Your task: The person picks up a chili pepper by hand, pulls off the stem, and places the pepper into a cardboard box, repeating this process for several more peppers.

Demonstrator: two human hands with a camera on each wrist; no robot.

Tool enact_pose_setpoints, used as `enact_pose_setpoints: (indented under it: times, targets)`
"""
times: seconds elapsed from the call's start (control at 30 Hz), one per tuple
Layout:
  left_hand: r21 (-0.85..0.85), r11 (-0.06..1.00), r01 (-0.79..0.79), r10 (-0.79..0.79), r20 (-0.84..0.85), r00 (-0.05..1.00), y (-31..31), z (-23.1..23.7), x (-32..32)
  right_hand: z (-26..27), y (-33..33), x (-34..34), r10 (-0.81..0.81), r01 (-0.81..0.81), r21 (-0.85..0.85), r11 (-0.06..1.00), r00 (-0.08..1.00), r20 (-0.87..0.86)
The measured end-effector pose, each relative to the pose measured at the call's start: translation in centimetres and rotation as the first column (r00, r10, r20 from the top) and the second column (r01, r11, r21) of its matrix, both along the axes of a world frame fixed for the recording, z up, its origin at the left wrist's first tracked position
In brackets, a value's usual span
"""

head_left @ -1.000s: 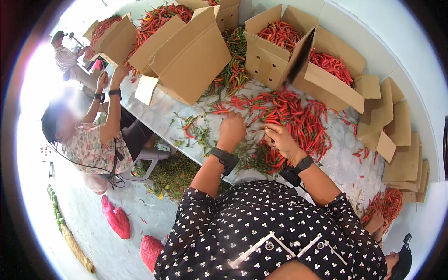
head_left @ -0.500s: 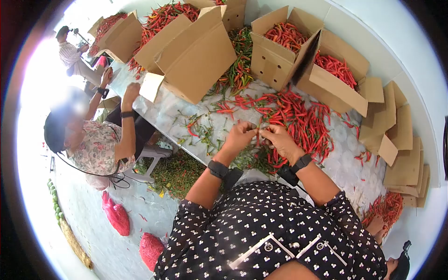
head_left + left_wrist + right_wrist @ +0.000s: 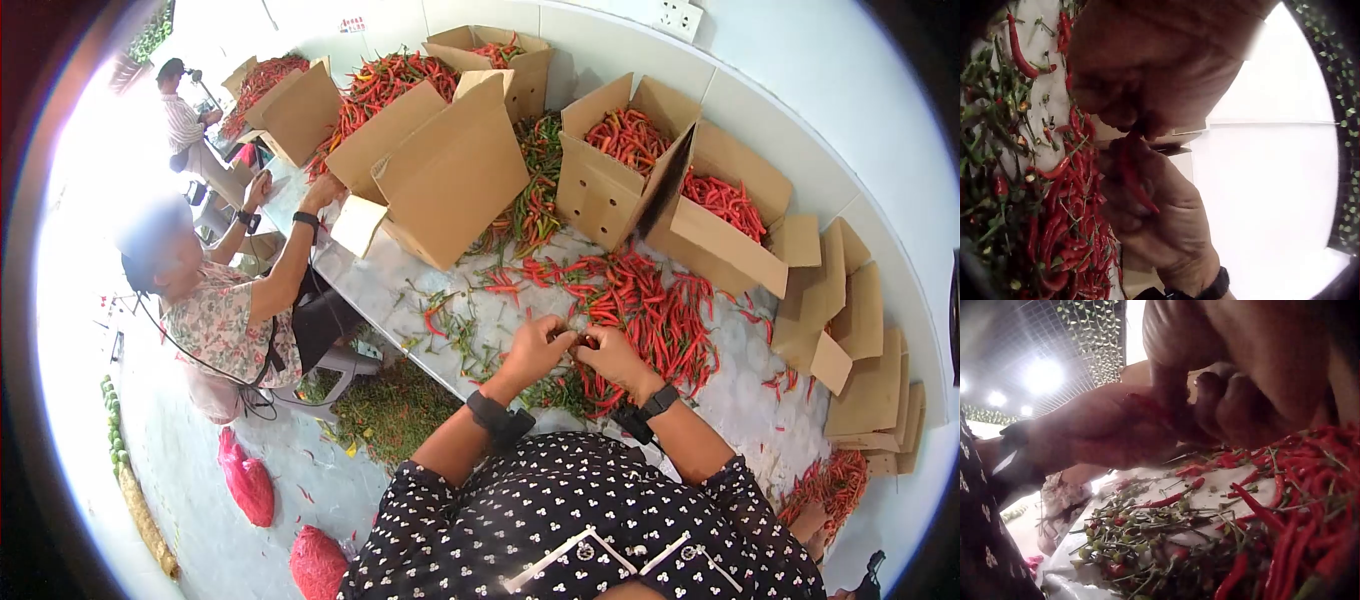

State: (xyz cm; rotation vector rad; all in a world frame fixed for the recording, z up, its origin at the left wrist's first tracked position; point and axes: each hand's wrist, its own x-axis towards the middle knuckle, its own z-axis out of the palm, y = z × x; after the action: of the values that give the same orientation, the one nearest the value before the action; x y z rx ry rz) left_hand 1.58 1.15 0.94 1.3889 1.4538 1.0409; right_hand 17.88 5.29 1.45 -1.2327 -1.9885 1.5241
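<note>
Over the table, my left hand [image 3: 535,352] and right hand [image 3: 614,360] meet at the fingertips. Between them is a red chili pepper [image 3: 1134,178], which lies along the right fingers in the left wrist view, its tip pointing down. Its upper end is at the left thumb and fingertips, which pinch it there; the right fingers curl round its body. In the right wrist view the chili [image 3: 1150,407] is partly covered by the hands. Just beyond my right hand spreads a heap of red chilies [image 3: 655,310]. Green stems [image 3: 1141,540] lie scattered below the hands.
Cardboard boxes [image 3: 460,175] line the table's far side, several filled with red chilies. Green chilies [image 3: 540,180] lie between two boxes. A person [image 3: 235,300] sits at the left by the table's edge. Pink bags [image 3: 245,480] and a heap of green stems [image 3: 395,405] are on the floor.
My hands were apart; the left moved right to meet the right hand at a chili, and they stay together. The head view has tilted up. The seated person's hands have moved.
</note>
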Motion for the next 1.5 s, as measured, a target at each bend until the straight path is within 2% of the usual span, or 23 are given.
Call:
enact_pose_setpoints:
  times: [0.03, 0.27, 0.33, 0.37, 0.4, 0.43, 0.47, 0.5, 0.53, 0.57, 0.6, 0.63, 0.67, 0.73, 0.87, 0.93, 1.03, 1.07, 1.13, 1.37, 1.43, 1.47, 1.5]
  targets:
    - [0.003, 1.000, -0.001, 0.001, 0.000, 1.000, -0.1, 0.0, 0.1, -0.1, -0.1, -0.1, 0.018, -0.017, 0.099, 0.995, 1.000, -0.017]
    - [0.195, 0.978, -0.067, 0.111, -0.224, 0.968, -0.9, -0.9, -0.3, -0.8, -0.3, -0.8, 0.022, -0.019, 0.185, 0.983, 1.000, -0.014]
    - [-0.097, 0.992, -0.083, 0.073, -0.109, 0.991, -0.8, -0.8, -0.8, 0.2, -0.5, -1.0, 0.044, -0.058, 0.239, 0.969, 0.997, 0.064]
    - [-0.191, 0.977, -0.093, 0.112, 0.088, 0.990, -0.6, -1.9, -0.8, 0.6, -0.7, -1.0, 0.052, -0.057, 0.250, 0.967, 0.998, 0.025]
    - [-0.203, 0.975, -0.086, 0.107, 0.093, 0.990, -0.5, -1.9, -1.0, 0.9, -0.7, -1.0, 0.046, -0.052, 0.238, 0.970, 0.998, 0.031]
    - [-0.305, 0.952, -0.031, 0.153, 0.384, 0.911, -0.5, -1.9, -1.2, 1.1, -0.8, -1.1, 0.055, -0.046, 0.196, 0.980, 0.998, -0.041]
    - [-0.379, 0.924, 0.047, 0.220, 0.629, 0.746, -0.4, -1.8, -1.6, 1.5, -0.8, -1.1, 0.060, -0.042, 0.158, 0.987, 0.991, -0.116]
    - [-0.379, 0.925, 0.037, 0.229, 0.631, 0.741, -0.3, -1.9, -2.3, 2.3, -0.8, -1.0, 0.017, -0.020, -0.023, 1.000, 0.991, -0.136]
    - [-0.381, 0.924, 0.038, 0.230, 0.632, 0.740, -0.1, -1.3, -3.1, 1.8, -0.5, -0.8, 0.016, -0.020, -0.025, 1.000, 0.991, -0.134]
    - [-0.319, 0.939, -0.129, 0.234, 0.317, 0.919, 0.2, -0.6, -4.1, 0.7, -0.1, -0.3, -0.116, 0.041, -0.239, 0.970, 0.944, -0.309]
    - [-0.199, 0.944, -0.263, 0.261, -0.041, 0.965, 0.2, -0.2, -4.9, 0.5, 0.2, 0.0, -0.274, 0.054, -0.449, 0.892, 0.855, -0.441]
    - [-0.052, 0.950, -0.307, 0.290, -0.207, 0.934, -0.1, -0.7, -5.6, 0.5, 0.5, 0.5, -0.368, 0.060, -0.585, 0.809, 0.827, -0.424]
    - [-0.053, 0.949, -0.312, 0.295, -0.208, 0.932, -0.2, -1.3, -5.9, 0.3, 0.6, 0.7, -0.364, 0.055, -0.586, 0.809, 0.829, -0.424]
    - [0.190, 0.969, -0.157, 0.240, -0.583, 0.776, -0.9, -1.8, -6.0, 0.1, 0.8, 0.7, -0.420, 0.025, -0.677, 0.736, 0.800, -0.428]
    - [-0.045, 0.998, -0.034, -0.011, -0.745, 0.667, -1.5, -3.2, -4.4, -1.0, 0.4, 0.0, -0.378, 0.059, -0.653, 0.755, 0.852, -0.361]
    - [-0.001, 1.000, -0.031, 0.020, -0.746, 0.666, -1.3, -4.1, -4.0, -0.8, 0.1, -0.2, -0.336, 0.075, -0.623, 0.778, 0.888, -0.313]
    - [0.094, 0.993, -0.067, 0.109, -0.565, 0.818, -1.2, -3.5, -3.2, -0.9, 0.0, -0.6, -0.289, 0.129, -0.562, 0.817, 0.935, -0.204]
    - [0.098, 0.992, -0.075, 0.118, -0.570, 0.813, -1.3, -2.9, -2.6, -1.2, -0.2, -0.8, -0.293, 0.176, -0.538, 0.825, 0.946, -0.140]
    - [0.094, 0.993, -0.069, 0.103, -0.428, 0.898, -1.3, -2.0, -1.3, -1.7, -0.3, -1.3, -0.279, 0.131, -0.492, 0.861, 0.930, -0.240]
    - [0.118, 0.993, 0.006, 0.032, -0.315, 0.949, -1.2, -1.6, -0.2, -1.2, -0.3, -1.1, -0.255, 0.159, -0.350, 0.923, 0.935, -0.245]
    - [0.061, 0.995, -0.077, 0.080, -0.064, 0.995, -1.0, -1.6, -0.6, -1.2, 0.1, -0.7, -0.207, 0.119, -0.343, 0.932, 0.951, -0.231]
    - [0.060, 0.995, -0.073, 0.077, -0.062, 0.995, -0.9, -1.5, -0.7, -1.1, 0.2, -0.5, -0.210, 0.123, -0.344, 0.931, 0.950, -0.229]
    - [0.006, 0.998, -0.061, 0.061, 0.014, 0.998, -0.9, -1.0, -0.8, 0.0, 0.0, -0.6, -0.105, 0.058, -0.272, 0.961, 0.981, -0.164]
